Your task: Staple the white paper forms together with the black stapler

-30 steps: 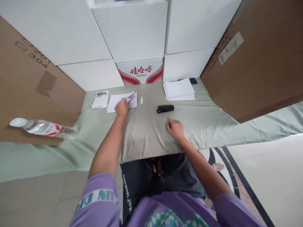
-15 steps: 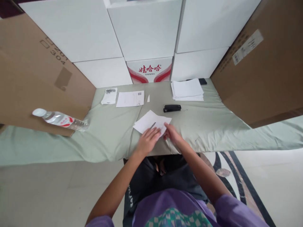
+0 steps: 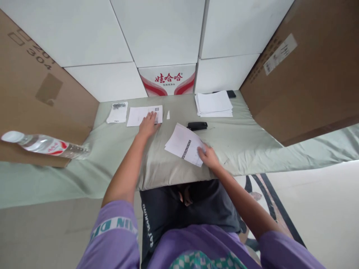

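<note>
My right hand (image 3: 209, 157) grips the right edge of a white sheet of paper (image 3: 183, 144) that carries a dark printed strip. The sheet lies tilted near the table's front edge. Farther off, my left hand (image 3: 148, 125) rests with fingers stretched out on the right part of another white paper (image 3: 137, 115), which bears a small square code at its corner. A black stapler (image 3: 197, 126) lies just behind the sheet in my right hand. Between the two papers sits a small white scrap (image 3: 168, 115).
A stack of white paper (image 3: 214, 104) lies at the back right, a dark flat object (image 3: 231, 94) partly under it. At left are a small bag with dark bits (image 3: 117, 113) and a water bottle (image 3: 53, 145). Cardboard (image 3: 303, 74) and white boxes (image 3: 165, 33) enclose the table.
My left hand has left the sheet and reached forward-left onto the other paper. The right hand keeps hold of the sheet, which has turned. The view has shifted somewhat.
</note>
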The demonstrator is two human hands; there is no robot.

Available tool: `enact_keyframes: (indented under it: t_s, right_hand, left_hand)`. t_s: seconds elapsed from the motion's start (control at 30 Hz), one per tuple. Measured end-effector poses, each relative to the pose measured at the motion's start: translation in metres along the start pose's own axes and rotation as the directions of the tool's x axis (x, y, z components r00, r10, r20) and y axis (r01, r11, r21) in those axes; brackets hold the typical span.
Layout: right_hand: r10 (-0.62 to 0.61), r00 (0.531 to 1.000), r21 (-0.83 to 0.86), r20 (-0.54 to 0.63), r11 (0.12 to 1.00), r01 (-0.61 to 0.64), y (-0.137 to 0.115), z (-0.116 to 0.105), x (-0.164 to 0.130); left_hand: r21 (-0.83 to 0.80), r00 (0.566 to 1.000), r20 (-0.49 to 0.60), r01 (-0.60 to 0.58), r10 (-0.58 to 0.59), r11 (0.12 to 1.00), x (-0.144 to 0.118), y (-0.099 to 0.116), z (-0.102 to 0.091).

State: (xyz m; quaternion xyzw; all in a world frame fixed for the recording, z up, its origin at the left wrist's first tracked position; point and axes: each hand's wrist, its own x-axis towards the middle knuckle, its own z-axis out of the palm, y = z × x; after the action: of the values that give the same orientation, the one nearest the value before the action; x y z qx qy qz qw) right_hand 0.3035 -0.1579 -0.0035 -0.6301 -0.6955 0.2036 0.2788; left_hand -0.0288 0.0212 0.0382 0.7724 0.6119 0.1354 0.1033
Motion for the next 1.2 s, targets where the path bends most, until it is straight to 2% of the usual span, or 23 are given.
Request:
enact_keyframes:
  t_s: [0.07, 0.13, 0.27, 0.4, 0.53, 0.63, 0.7, 0.77, 0.83, 0.93, 1.03, 1.1, 1.2]
  right_hand:
    - [-0.031, 0.999, 0.062, -0.01, 0.998, 0.032, 0.001, 0.002, 0.001]
    - [-0.033, 0.999, 0.102, -0.027, 0.994, 0.036, 0.002, 0.003, 0.001]
    - [-0.019, 0.998, 0.128, -0.057, 0.991, 0.026, 0.006, 0.002, 0.0]
    - [-0.007, 0.998, 0.131, -0.07, 0.991, 0.016, 0.009, 0.005, 0.001]
    - [0.0, 0.998, 0.136, -0.067, 0.991, 0.009, 0.01, 0.006, 0.002]
    - [0.003, 0.997, 0.157, -0.074, 0.988, 0.009, 0.008, 0.005, 0.002]
    - [0.017, 0.996, 0.177, -0.087, 0.984, -0.002, 0.008, 0.004, 0.002]
    - [0.042, 0.995, 0.209, -0.089, 0.978, -0.022, 0.008, 0.003, 0.004]
    - [0.071, 0.995, 0.273, -0.075, 0.961, -0.048, 0.007, 0.003, 0.004]
    - [0.135, 0.991, 0.464, -0.011, 0.879, -0.114, 0.001, 0.002, 0.002]
    - [0.239, 0.966, 0.64, 0.103, 0.727, -0.248, -0.012, 0.002, -0.009]
    - [0.281, 0.946, 0.694, 0.161, 0.65, -0.311, -0.022, 0.005, -0.019]
    - [0.246, 0.955, 0.736, 0.168, 0.613, -0.288, -0.033, 0.013, -0.029]
  left_hand:
    - [0.063, 0.993, 0.115, 0.015, -0.022, 0.998, 0.015, -0.002, 0.001]
    - [0.086, 0.983, 0.182, 0.008, -0.023, 0.996, 0.019, -0.002, 0.003]
    - [0.101, 0.986, 0.167, 0.009, -0.026, 0.995, 0.013, -0.002, 0.005]
    - [0.194, 0.988, 0.136, 0.046, -0.073, 0.98, 0.01, -0.003, 0.002]
    - [0.204, 0.989, 0.011, 0.139, -0.144, 0.969, 0.007, -0.003, -0.005]
    - [0.076, 0.975, -0.156, 0.175, -0.161, 0.982, -0.004, -0.002, -0.016]
    - [-0.026, 0.945, -0.284, 0.163, -0.164, 0.986, -0.022, 0.003, -0.022]
    - [-0.106, 0.908, -0.396, 0.104, -0.138, 0.989, -0.049, 0.016, -0.022]
    - [-0.146, 0.889, -0.455, -0.021, -0.049, 0.989, -0.084, 0.038, -0.011]
    - [-0.174, 0.891, -0.424, -0.255, 0.162, 0.951, -0.139, 0.076, 0.021]
    - [-0.234, 0.862, -0.378, -0.441, 0.337, 0.866, -0.179, 0.103, 0.053]
    - [-0.288, 0.84, -0.357, -0.515, 0.408, 0.808, -0.194, 0.113, 0.065]
    - [-0.327, 0.818, -0.326, -0.569, 0.475, 0.755, -0.204, 0.118, 0.071]
